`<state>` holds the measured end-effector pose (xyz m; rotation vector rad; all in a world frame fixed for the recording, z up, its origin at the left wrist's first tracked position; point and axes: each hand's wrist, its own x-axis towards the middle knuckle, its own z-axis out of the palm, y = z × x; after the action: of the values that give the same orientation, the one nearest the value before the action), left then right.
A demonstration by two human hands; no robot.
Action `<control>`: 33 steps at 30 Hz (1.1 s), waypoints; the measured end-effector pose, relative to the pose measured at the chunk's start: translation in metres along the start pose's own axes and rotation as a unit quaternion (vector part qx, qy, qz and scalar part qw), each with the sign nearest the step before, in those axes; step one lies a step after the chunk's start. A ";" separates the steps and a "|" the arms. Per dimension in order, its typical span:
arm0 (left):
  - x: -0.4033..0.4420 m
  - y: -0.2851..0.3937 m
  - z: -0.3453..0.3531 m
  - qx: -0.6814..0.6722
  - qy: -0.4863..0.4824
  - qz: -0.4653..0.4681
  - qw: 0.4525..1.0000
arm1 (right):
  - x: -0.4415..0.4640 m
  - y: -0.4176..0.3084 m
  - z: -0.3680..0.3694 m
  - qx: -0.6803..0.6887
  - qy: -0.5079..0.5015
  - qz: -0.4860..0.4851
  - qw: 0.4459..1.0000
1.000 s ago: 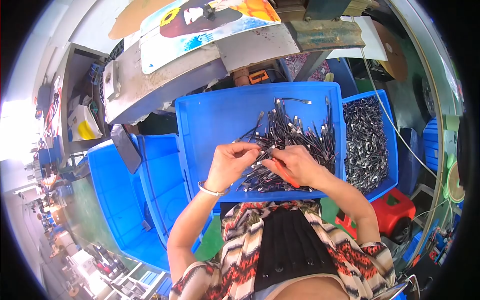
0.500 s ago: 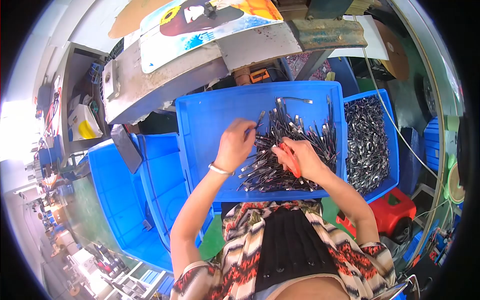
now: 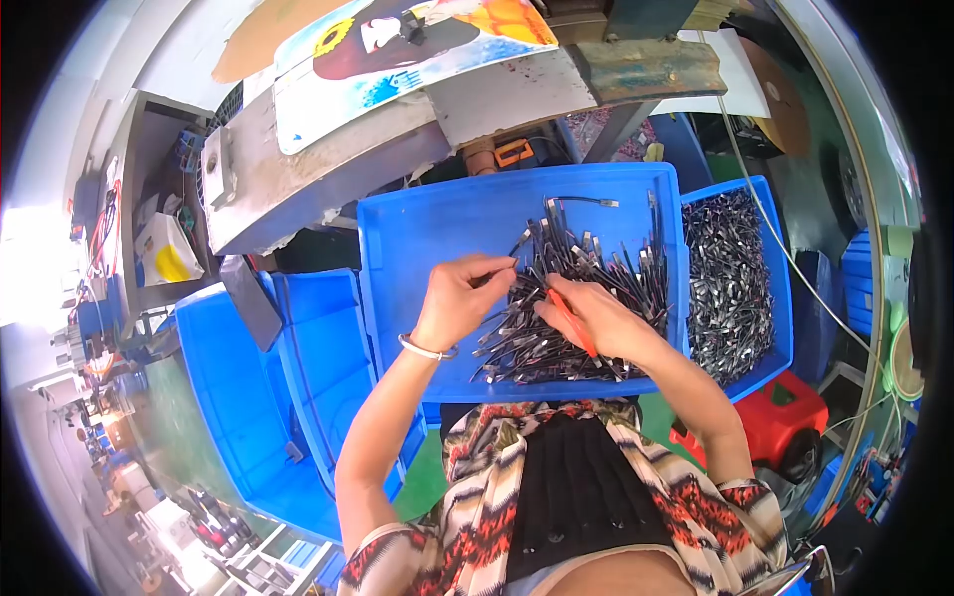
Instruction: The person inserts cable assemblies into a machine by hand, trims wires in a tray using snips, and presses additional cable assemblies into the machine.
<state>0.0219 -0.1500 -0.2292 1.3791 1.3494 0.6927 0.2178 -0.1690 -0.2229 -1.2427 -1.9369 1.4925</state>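
Observation:
Both hands are over a blue bin [image 3: 427, 214] that holds a heap of short black cables [image 3: 596, 258] with pale connector ends. My left hand [image 3: 460, 301], with a white bracelet at its wrist, pinches the end of a thin dark cable at the heap's left edge. My right hand [image 3: 596, 318] is wrapped round a red-handled tool [image 3: 572, 323], whose tip is hidden near the cables. A small gap separates the two hands.
To the right stands a second blue bin [image 3: 730, 288] full of similar pieces. More blue bins [image 3: 234, 387] are at the left. A worn bench [image 3: 348, 164] with a colourful printed board [image 3: 397, 55] runs along the far side. A red stool [image 3: 780, 422] is at the lower right.
My left hand moved up from the cable tips, then came back down to pinch a cable. My right hand turned the red-handled tool upright, then tilted it back; it still holds it.

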 end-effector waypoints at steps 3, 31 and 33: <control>-0.004 0.003 0.001 -0.011 -0.021 0.002 1.000 | 0.001 -0.003 -0.002 -0.014 -0.015 0.001 1.000; -0.024 0.021 0.004 -0.042 -0.047 -0.085 0.994 | -0.011 -0.004 0.005 -0.047 -0.016 -0.056 0.997; -0.024 0.020 0.004 -0.056 -0.049 -0.087 0.993 | -0.010 -0.005 0.003 -0.019 -0.033 -0.048 0.998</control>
<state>0.0281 -0.1701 -0.2057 1.1757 1.3161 0.5680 0.2193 -0.1792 -0.2174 -1.1128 -2.0465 1.4724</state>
